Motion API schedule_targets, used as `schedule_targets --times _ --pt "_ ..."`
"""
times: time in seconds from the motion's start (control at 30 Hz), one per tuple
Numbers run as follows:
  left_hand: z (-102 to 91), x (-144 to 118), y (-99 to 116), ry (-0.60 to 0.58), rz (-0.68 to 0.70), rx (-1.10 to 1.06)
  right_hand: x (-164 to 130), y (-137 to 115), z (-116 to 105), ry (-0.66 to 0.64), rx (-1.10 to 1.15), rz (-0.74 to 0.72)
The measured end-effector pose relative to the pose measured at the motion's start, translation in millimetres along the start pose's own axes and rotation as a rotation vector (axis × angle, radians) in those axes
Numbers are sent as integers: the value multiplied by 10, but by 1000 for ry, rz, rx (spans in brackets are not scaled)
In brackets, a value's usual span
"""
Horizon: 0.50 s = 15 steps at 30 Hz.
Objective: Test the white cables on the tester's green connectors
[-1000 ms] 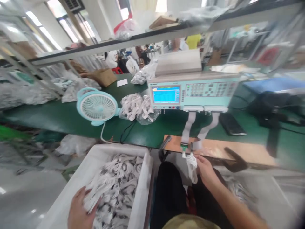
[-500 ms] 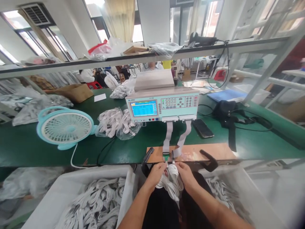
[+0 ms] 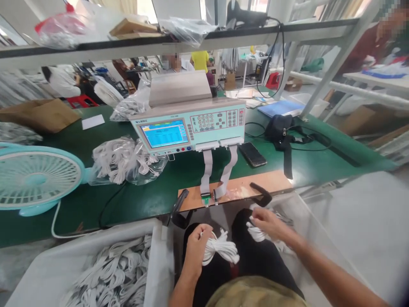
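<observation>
My left hand (image 3: pixel 196 246) is closed around one end of a coiled bundle of white cable (image 3: pixel 223 250), held above my lap. Off to the right, my right hand (image 3: pixel 266 221) grips a second white cable bundle (image 3: pixel 255 233) over my other knee, near the right bin (image 3: pixel 315 213). Both hands are apart from the small green circuit board (image 3: pixel 206 200) at the table's front edge. Grey ribbon cables (image 3: pixel 207 168) run from this edge up to the tester (image 3: pixel 220 121), whose blue screen (image 3: pixel 166 136) is lit.
A left bin (image 3: pixel 157 243) holds many cable bundles. Black clamps (image 3: pixel 180 209) stand at the wooden board (image 3: pixel 271 181). On the green table are a fan (image 3: pixel 38 179), bagged cables (image 3: pixel 116 157), a phone (image 3: pixel 253 154) and a black bag (image 3: pixel 279 130). A shelf (image 3: pixel 134 47) crosses above.
Both hands have drawn back from the connectors at the table edge and moved apart, the right one rightward. Each now has its own cable bundle. The view has tilted down and shifted right.
</observation>
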<state>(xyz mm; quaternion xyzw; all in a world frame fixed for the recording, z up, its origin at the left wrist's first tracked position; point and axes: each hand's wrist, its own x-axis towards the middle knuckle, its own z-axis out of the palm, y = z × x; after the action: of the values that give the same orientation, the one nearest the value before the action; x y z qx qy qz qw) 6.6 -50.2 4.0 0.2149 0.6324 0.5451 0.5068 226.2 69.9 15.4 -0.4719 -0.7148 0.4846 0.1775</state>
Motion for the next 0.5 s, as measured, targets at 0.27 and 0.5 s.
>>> schedule_targets --times 0.27,0.5 --pt "243 3 -56 -54 -137 -222 -389 -269 32 -292 -69 -286" --pt "269 -6 -34 -113 -89 -72 -323 -219 454 -465 554 116"
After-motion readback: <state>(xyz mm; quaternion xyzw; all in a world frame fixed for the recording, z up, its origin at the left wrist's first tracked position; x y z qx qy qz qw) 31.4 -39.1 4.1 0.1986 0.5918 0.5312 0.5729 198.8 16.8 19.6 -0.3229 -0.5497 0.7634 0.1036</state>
